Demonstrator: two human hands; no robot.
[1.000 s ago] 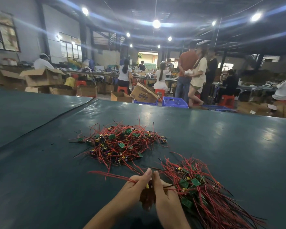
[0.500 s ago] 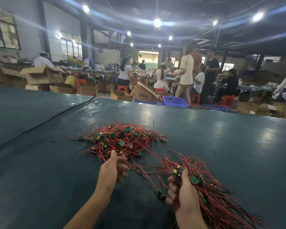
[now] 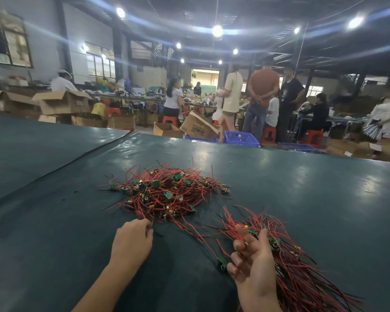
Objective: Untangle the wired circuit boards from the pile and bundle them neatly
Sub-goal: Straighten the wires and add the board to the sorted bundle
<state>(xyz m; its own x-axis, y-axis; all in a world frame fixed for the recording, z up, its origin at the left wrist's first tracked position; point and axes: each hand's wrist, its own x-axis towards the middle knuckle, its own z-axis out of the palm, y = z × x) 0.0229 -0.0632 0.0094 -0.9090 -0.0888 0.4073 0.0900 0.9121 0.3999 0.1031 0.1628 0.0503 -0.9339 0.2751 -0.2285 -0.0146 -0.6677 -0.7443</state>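
Busy hall at the back: people point(image 3: 262, 97) stand and sit among cardboard boxes point(image 3: 63, 104) at 10 o'clock, with blue crates point(image 3: 241, 138) and red stools point(image 3: 268, 134) at 1 o'clock. Up close, a dark green worktop point(image 3: 302, 188) carries the pile point(image 3: 167, 192) of red-wired boards, a snarl straight ahead at 12 o'clock. At 4 o'clock of the pile lies the bundle point(image 3: 302, 280), its wires roughly parallel and trailing toward 5 o'clock. The left grip point(image 3: 132, 240) sits at the pile's 6 o'clock edge, fingertips point(image 3: 147, 224) curled down onto the wires; whether it pinches one I cannot tell. The right grip point(image 3: 252, 264) lies at the bundle's 9 o'clock side, thumb and forefinger raised, lower fingers point(image 3: 233, 270) curled round a board point(image 3: 223, 261). Its red wire runs off toward 11 o'clock, up to the pile.
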